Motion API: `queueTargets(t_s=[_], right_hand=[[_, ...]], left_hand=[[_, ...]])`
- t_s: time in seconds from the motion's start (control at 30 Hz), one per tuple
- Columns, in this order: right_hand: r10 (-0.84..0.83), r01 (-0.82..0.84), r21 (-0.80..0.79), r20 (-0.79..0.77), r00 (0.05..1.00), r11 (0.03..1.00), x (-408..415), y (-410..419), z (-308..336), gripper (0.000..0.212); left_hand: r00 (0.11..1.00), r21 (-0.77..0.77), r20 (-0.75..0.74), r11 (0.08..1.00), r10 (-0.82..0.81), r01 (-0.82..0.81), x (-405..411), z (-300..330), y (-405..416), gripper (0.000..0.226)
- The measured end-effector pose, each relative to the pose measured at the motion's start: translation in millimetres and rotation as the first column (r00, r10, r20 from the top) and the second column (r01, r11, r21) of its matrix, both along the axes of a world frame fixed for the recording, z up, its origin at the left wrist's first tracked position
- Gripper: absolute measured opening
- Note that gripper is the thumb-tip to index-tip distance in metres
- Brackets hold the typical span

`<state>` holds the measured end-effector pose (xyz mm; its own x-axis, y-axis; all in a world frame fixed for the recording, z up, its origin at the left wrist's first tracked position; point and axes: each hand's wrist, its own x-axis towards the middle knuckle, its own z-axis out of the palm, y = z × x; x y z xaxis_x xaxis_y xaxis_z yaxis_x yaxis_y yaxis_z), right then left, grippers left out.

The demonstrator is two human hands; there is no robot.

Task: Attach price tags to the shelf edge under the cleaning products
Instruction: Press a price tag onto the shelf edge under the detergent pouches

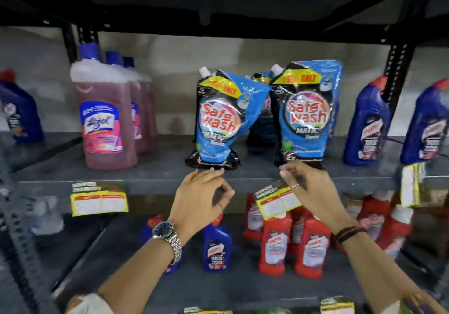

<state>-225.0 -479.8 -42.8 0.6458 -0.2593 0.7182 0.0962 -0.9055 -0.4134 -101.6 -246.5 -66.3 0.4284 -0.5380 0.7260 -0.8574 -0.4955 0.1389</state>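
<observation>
The left hand point(201, 192) is raised to the front edge of the grey shelf point(155, 180), its back toward the camera. Its fingers point(213, 171) stretch up and touch the base of the left Safe Wash pouch point(216, 122), while the thumb and forefinger curl toward each other lower down; whether they pinch anything there cannot be told. A steel wristwatch point(167, 233) sits on that wrist.

The right hand point(311, 187) is just beside it, its fingers point(289, 168) bent and drawn loosely together right below the base of the right Safe Wash pouch point(306, 114). Under its palm lies a yellow-bordered price tag point(274, 202), tilted, hanging at the shelf edge; the hand overlaps the tag's upper right part, but the grip itself is hidden, so it is unclear whether the fingers have hold of it. Dark bands point(349, 232) circle this wrist.

Well to the left of the left fingers, another price tag point(99, 198) hangs on the shelf edge below a pink Lizol bottle point(104, 117). Far to the right of the right fingers, a third tag point(413, 185) hangs under the blue bottles point(369, 122). Below both hands, on the lower shelf, stand red bottles point(277, 245) and a small blue bottle point(217, 248).
</observation>
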Motion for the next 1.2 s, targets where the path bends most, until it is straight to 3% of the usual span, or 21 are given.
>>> queueTargets(t_s=[0.2, 0.43, 0.63, 0.93, 1.2], right_hand=[[0.112, -0.112, -0.055, 0.003, 0.994, 0.992, -2.1, -23.2, -9.8, 0.007], [0.070, -0.070, -0.019, 0.001, 0.998, 0.997, 0.6, -33.7, -12.2, 0.005], [0.057, -0.059, -0.043, -0.035, 0.998, 0.997, -2.0, -30.8, -10.9, 0.015], [0.017, -0.013, -0.134, 0.024, 1.000, 0.991, -1.0, -24.0, -5.9, 0.007], [0.119, -0.125, -0.137, -0.050, 0.992, 0.983, -6.4, -29.5, -24.2, 0.005]], left_hand=[[0.996, -0.003, -0.006, 0.996, 0.089, -0.089, -28.8, -6.9, -42.1, 0.033], [0.985, -0.014, -0.034, 0.985, 0.171, -0.172, -41.4, -6.7, -61.3, 0.012], [0.990, -0.032, -0.021, 0.989, 0.143, -0.144, -44.6, 7.9, -60.5, 0.008], [0.988, -0.019, -0.046, 0.989, 0.149, -0.150, -33.9, 20.8, -53.9, 0.016], [0.991, 0.059, -0.124, 0.997, 0.053, -0.046, -25.4, 11.1, -41.6, 0.003]])
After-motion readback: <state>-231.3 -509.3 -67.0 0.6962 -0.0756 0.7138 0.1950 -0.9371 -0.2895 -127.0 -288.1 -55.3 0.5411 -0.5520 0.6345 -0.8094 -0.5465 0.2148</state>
